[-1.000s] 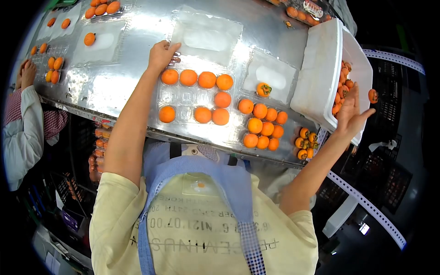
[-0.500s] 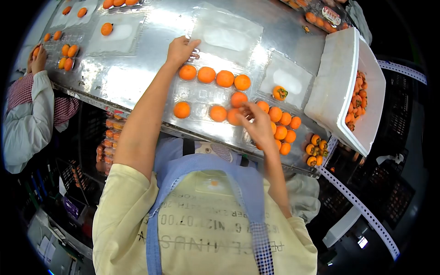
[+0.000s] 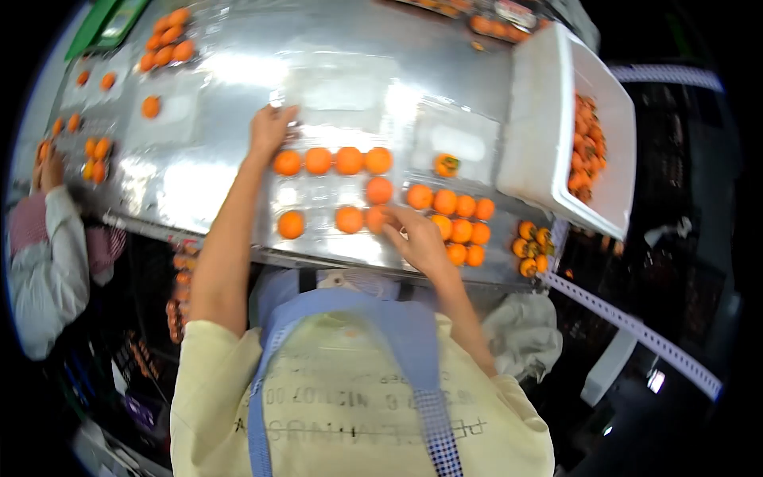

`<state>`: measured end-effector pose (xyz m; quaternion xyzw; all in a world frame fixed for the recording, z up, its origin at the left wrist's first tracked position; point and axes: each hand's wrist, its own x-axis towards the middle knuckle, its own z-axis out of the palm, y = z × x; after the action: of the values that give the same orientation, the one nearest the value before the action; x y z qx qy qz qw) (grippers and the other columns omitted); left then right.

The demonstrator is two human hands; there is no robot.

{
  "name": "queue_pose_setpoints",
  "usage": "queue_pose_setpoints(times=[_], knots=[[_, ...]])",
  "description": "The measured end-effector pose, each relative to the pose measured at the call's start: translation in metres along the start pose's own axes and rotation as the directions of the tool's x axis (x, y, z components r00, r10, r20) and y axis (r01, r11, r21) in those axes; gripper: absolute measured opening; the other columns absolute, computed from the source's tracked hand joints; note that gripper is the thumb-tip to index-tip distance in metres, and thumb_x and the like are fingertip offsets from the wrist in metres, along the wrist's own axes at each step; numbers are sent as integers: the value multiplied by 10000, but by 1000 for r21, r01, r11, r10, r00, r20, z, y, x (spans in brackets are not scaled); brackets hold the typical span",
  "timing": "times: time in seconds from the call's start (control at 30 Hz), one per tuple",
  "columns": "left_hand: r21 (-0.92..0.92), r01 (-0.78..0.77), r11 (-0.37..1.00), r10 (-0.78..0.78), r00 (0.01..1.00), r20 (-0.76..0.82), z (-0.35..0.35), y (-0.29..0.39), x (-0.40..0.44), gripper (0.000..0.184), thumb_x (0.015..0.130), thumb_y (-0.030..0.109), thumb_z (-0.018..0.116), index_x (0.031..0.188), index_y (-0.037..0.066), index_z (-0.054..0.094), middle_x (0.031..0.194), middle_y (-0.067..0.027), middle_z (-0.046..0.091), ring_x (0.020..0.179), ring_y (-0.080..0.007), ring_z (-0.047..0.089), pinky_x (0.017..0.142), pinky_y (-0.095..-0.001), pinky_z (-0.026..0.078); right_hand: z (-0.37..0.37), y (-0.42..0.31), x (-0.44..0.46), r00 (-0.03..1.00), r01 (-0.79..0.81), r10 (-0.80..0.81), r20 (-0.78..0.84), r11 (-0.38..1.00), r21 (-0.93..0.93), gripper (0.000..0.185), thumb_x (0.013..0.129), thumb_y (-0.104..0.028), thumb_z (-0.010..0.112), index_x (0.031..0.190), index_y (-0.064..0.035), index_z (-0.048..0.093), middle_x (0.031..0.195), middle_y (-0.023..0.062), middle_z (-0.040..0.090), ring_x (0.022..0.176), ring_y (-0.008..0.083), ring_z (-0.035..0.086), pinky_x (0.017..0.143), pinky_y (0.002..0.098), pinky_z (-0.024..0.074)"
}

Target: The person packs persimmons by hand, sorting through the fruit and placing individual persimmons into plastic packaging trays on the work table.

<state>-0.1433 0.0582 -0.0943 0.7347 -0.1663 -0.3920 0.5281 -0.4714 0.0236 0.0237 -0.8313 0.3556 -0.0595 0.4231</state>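
Note:
A clear plastic tray (image 3: 316, 194) lies in front of me, with a row of orange persimmons (image 3: 348, 160) along its far side and a few more nearer me. My left hand (image 3: 272, 131) is at the tray's far left corner, its fingers closed on the plastic edge. With thumb and fingers my right hand (image 3: 419, 241) grips a persimmon (image 3: 374, 219) in the near row, beside another persimmon (image 3: 350, 219). The tray's lid (image 3: 338, 87) is spread flat beyond. Right of my hand, a second tray holds several persimmons (image 3: 462, 231); one persimmon (image 3: 446, 165) rests on its lid.
A white foam box (image 3: 548, 119) of persimmons stands tilted at the right. Loose persimmons (image 3: 531, 246) sit by the metal table's (image 3: 230, 127) near right edge. At far left a co-worker's hand (image 3: 51, 168) is beside another tray. A green tray (image 3: 103, 28) lies far left.
The view has shifted, so the table's contents appear further left and lower. My left hand stays at the tray corner, and my right hand stays on the persimmon in the near row.

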Motion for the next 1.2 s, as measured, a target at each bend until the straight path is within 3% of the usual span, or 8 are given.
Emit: queue_pose_setpoints(times=[0.1, 0.23, 0.33, 0.47, 0.6, 1.0, 1.1, 1.2], knots=[[-80, 36, 996, -36, 999, 5, 0, 9, -11, 295, 858, 239, 650, 897, -29, 535, 740, -134, 622, 476, -126, 545, 406, -234, 448, -19, 20, -10, 977, -120, 114, -182, 993, -19, 184, 814, -168, 624, 951, -46, 646, 828, 129, 653, 761, 272, 639, 660, 344, 500], [-24, 57, 998, -56, 998, 16, -6, 8, -10, 280, 859, 228, 652, 895, -19, 527, 725, -126, 615, 470, -119, 532, 390, -233, 422, -22, 40, 23, 892, -156, 40, -450, 962, -225, 252, 793, -220, 656, 983, -56, 641, 805, 106, 660, 745, 253, 632, 662, 361, 494], [9, 63, 998, -63, 998, 30, -12, 3, -8, 275, 860, 230, 654, 907, -13, 533, 710, -118, 613, 454, -108, 509, 379, -231, 400, -8, 37, 68, 874, -160, -82, -480, 883, -442, 300, 762, -240, 683, 964, -37, 593, 835, 145, 631, 831, 305, 591, 730, 409, 467], [39, 60, 997, -60, 998, 8, -20, 4, -17, 270, 859, 237, 656, 917, -2, 544, 673, -100, 609, 439, -92, 482, 378, -228, 385, 13, 52, 97, 911, -275, 25, -411, 781, -561, 304, 693, -251, 709, 843, -41, 547, 837, 164, 623, 834, 316, 589, 727, 415, 466], [54, 17, 998, -16, 1000, -18, -16, 0, -20, 265, 861, 236, 654, 926, 2, 546, 647, -88, 605, 438, -86, 477, 379, -222, 380, 7, 52, 99, 912, -261, 56, -407, 844, -469, 166, 675, -145, 643, 768, -37, 556, 775, 144, 625, 747, 310, 597, 651, 426, 480], [130, -35, 991, 11, 984, 180, 54, 19, -18, 385, 854, 154, 645, 1117, -80, 490, 813, -92, 632, 591, -128, 612, 461, -228, 450, -6, 39, 74, 940, -112, -39, -338, 901, -418, 199, 735, -202, 652, 756, -40, 538, 763, 144, 600, 743, 325, 592, 623, 455, 462], [175, -109, 979, 81, 983, 164, 48, 14, -20, 523, 807, 247, 687, 1177, -66, 490, 907, -148, 637, 599, -171, 595, 519, -279, 504, -13, 44, 72, 928, -131, -8, -373, 929, -347, 232, 780, -257, 651, 825, -38, 584, 803, 146, 617, 773, 329, 601, 652, 444, 473], [428, -190, 884, 171, 982, 83, 40, 24, -26, 680, 743, 376, 736, 1217, -30, 466, 980, -158, 621, 750, -208, 608, 696, -329, 518, -19, 41, 69, 929, -122, -2, -370, 942, -313, 266, 807, -276, 638, 908, -31, 621, 848, 148, 635, 804, 330, 611, 683, 430, 482]])
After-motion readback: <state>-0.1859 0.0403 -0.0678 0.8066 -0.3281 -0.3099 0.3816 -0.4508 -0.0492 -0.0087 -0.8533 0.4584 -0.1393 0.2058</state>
